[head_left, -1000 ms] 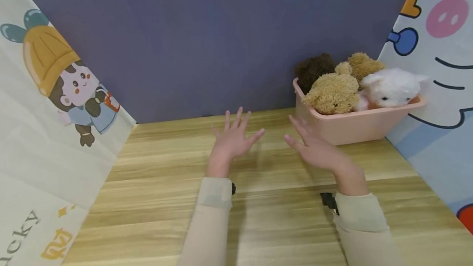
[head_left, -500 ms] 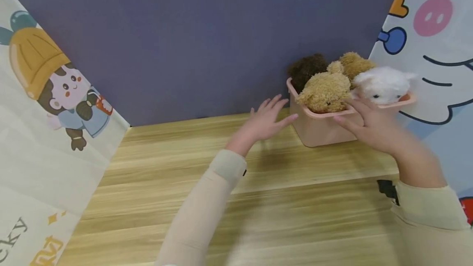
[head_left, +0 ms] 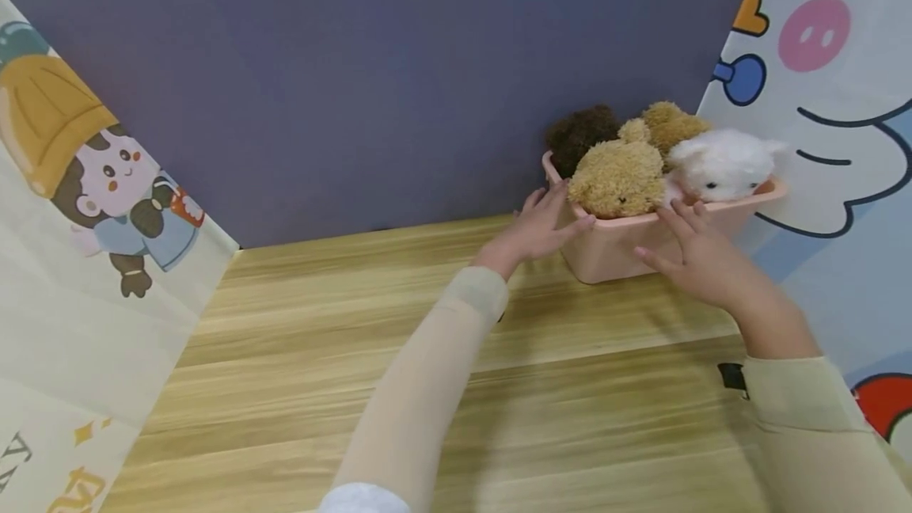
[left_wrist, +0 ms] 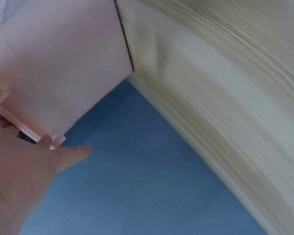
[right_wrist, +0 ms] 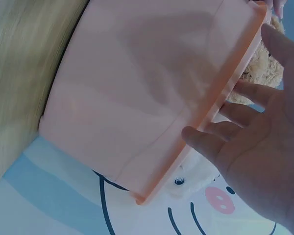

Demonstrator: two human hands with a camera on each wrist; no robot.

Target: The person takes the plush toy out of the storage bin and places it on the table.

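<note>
Both sleeved forearms reach over the wood-grain tabletop (head_left: 306, 355), left sleeve (head_left: 409, 386) slanting up to the right, right sleeve (head_left: 812, 438) angling inward. Right hand (head_left: 712, 266), back up, has fingers apart and fairly straight at the front rim of the pink bin (head_left: 613, 253); left hand (head_left: 533, 234) is at its left corner, thumb out along the front, fingers extended, firm contact unclear for either. Bin sits against the dark wall (head_left: 356, 101), tan plush (head_left: 616, 180) and white plush (head_left: 727, 165) in front, dark brown plush (head_left: 580, 137) and golden-brown plush (head_left: 670, 125) behind.
</note>
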